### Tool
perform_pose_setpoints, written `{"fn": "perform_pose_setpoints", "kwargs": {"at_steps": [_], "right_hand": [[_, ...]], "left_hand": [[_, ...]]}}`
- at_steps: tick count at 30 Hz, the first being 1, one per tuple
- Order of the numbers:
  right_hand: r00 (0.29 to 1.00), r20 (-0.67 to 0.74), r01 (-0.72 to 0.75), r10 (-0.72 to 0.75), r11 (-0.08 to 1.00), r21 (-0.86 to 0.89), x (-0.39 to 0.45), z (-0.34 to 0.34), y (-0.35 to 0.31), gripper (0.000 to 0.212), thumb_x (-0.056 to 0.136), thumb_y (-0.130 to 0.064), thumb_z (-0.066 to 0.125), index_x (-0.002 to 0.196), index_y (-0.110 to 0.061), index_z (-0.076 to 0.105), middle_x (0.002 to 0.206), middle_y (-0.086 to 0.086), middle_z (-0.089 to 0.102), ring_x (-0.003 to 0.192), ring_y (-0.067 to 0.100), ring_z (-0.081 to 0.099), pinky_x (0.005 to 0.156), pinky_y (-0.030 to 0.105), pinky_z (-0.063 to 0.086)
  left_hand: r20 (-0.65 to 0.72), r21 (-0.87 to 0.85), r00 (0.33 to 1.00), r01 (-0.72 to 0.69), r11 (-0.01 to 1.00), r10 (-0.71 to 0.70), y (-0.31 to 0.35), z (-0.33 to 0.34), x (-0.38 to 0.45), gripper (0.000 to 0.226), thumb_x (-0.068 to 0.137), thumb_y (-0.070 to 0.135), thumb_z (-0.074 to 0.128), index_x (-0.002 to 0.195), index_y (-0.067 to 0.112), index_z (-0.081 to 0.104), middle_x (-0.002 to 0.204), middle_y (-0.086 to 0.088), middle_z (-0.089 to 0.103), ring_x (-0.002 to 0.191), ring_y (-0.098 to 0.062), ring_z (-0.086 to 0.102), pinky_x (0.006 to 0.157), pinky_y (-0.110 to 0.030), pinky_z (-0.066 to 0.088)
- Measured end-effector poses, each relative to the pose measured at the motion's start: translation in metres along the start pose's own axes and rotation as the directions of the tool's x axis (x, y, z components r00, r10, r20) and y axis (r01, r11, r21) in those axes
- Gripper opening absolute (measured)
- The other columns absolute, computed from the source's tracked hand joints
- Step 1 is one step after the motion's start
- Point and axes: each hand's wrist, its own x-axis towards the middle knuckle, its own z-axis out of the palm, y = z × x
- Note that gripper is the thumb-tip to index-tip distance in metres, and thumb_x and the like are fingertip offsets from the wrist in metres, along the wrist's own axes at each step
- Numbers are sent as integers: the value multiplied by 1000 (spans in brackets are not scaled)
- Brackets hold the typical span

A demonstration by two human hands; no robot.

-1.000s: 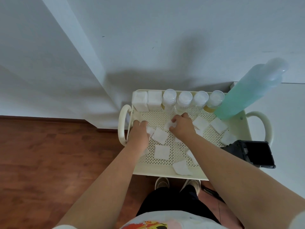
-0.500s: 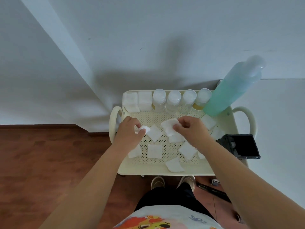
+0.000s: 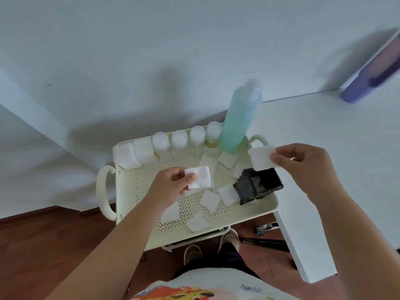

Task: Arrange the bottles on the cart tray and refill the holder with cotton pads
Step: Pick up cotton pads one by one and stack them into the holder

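My left hand (image 3: 171, 184) pinches a square white cotton pad (image 3: 199, 176) above the middle of the cream perforated cart tray (image 3: 134, 191). Another cotton pad (image 3: 262, 157) is held in my right hand (image 3: 307, 167), just above the black holder (image 3: 258, 185) that sits on the tray's right side. Several loose pads (image 3: 210, 199) lie scattered on the tray. Along the back edge stand several small clear bottles (image 3: 179, 144) with white caps, two white square containers (image 3: 135, 151) at their left and a tall green bottle (image 3: 239, 122) at their right.
The cart stands against a white wall, with a white table (image 3: 337, 148) on its right. A purple box (image 3: 376, 70) sits at the table's far end. Wooden floor (image 3: 43, 245) lies to the left; my shoes (image 3: 192, 253) are under the cart's front edge.
Both hands have lifted off the tray, each with a pad. My right hand has moved right, over the black holder. The view has swung to the right.
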Motion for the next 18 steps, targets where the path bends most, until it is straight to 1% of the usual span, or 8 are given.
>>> {"fn": "perform_pose_setpoints", "kwargs": {"at_steps": [2,4,7,8,10,13,15,18], "right_hand": [[999,-30,-29,28,998,-57,0,-12,8,18,77,-33,75,69,-49,70,63,-27,64,45,5,41,49,22,38],[999,-37,-38,33,988,-149,-1,-16,15,20,79,-33,73,66,-47,67,66,-24,65,43,6,43,48,22,38],[1000,5,-20,22,964,-265,-3,-7,22,17,82,-31,70,73,-44,65,75,-21,66,61,2,55,54,21,41],[999,22,-20,27,959,-281,-3,-1,24,14,82,-29,70,75,-42,66,76,-20,66,67,2,57,57,22,43],[997,51,-43,61,952,-304,-3,11,28,12,82,-27,69,76,-37,69,76,-17,66,71,5,60,61,25,48],[992,57,-94,114,955,-283,-1,30,34,17,79,-26,72,67,-36,67,69,-16,66,67,6,62,57,23,51],[987,37,-141,155,957,-252,-1,40,36,14,78,-32,74,66,-32,67,67,-12,66,63,10,63,54,24,51],[985,34,-146,167,932,-331,-2,52,41,12,81,-30,68,71,-29,63,70,-7,65,61,15,62,51,26,50]], "left_hand": [[62,-15,998,-1,1000,2,5,18,4,6,84,24,73,86,29,76,65,7,69,59,-6,60,61,-19,52],[110,-18,994,-13,1000,15,11,32,8,14,85,22,72,85,35,76,69,6,71,62,-7,62,65,-21,55],[156,11,987,-36,999,33,17,45,15,16,85,24,72,87,40,76,80,3,74,70,-10,66,77,-30,58],[168,9,985,-38,999,36,19,48,16,15,85,25,72,89,39,76,83,3,75,73,-10,67,79,-31,58],[185,-8,982,-38,999,39,22,51,18,16,85,24,71,91,38,76,88,2,76,77,-10,69,79,-28,57],[185,-36,982,-12,999,19,21,52,19,17,85,21,72,91,36,76,91,0,76,81,-12,68,77,-26,56],[175,-57,985,15,998,-5,18,51,19,16,85,17,72,90,32,77,90,-1,76,81,-12,67,78,-26,56],[161,-81,987,39,996,-26,14,50,17,15,84,15,72,89,28,77,88,-2,77,78,-11,66,79,-28,56]]}}
